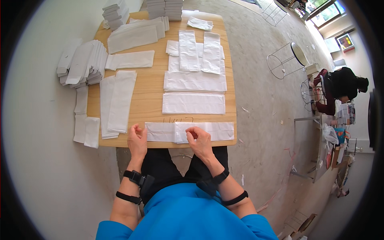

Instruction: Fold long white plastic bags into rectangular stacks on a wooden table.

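A long white paper piece (218,131) lies along the near edge of the wooden table (152,86), with a fold or overlap near its middle. My right hand (199,141) rests on that middle part, fingers curled and pinching the paper. My left hand (137,140) sits at the table's near edge just left of the paper's left end, fingers curled, with nothing visibly in it. Both wrists wear black straps.
More white paper pieces lie in rows on the table (194,103), (121,100), with stacks (82,64) at the left edge and far end (116,10). Wire stools (285,60) stand on the floor at right. A person in dark clothes (340,86) sits far right.
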The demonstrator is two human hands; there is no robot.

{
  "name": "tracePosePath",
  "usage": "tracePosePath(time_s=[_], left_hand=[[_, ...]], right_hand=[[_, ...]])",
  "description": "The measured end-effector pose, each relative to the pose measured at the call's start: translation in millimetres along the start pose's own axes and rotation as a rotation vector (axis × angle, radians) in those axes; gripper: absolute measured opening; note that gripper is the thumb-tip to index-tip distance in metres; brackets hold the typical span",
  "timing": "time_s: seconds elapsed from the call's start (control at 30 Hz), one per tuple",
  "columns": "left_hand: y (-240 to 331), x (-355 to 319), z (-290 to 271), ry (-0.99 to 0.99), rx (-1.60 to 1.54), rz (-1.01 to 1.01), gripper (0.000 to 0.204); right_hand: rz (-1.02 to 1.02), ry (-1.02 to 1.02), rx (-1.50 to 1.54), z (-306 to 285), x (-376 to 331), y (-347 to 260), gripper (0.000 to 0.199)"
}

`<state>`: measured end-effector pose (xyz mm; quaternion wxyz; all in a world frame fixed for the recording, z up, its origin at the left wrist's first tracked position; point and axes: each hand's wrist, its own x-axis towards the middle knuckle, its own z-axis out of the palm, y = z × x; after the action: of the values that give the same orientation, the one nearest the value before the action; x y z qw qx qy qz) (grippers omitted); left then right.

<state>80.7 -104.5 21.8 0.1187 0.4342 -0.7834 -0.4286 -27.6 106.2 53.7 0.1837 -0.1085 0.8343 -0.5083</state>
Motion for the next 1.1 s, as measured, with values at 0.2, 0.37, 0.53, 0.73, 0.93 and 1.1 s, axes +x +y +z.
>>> tracePosePath(time_s=[0.2,0.37,0.53,0.73,0.93,1.1], left_hand=[[-3.8,4.0,9.8,0.024,0.201,0.023,0.037],[3.8,6.0,3.8,0.013,0.216,0.023,0.031],[2.1,6.7,3.3,-0.048,0.235,-0.028,0.023],[2.8,-1.6,4.5,0.014,0.189,0.109,0.021],[-2.8,1.6,2.1,-0.054,0.250,-0.064,0.023],[21.6,-12.6,6.0,-0.092,-0.244,0.064,0.020]], right_hand=[[0.087,-0.066,0.128,17.9,2.2,20.7,0.018],[0.088,-0.027,0.154,11.3,-3.8,14.3,0.020],[0.116,0.006,0.189,7.2,-4.4,19.4,0.021],[0.147,0.016,0.140,5.4,-4.4,21.8,0.023],[0.151,0.036,0.150,5.6,-4.4,14.9,0.022],[0.113,0.024,0.182,-2.9,-7.2,9.8,0.025]])
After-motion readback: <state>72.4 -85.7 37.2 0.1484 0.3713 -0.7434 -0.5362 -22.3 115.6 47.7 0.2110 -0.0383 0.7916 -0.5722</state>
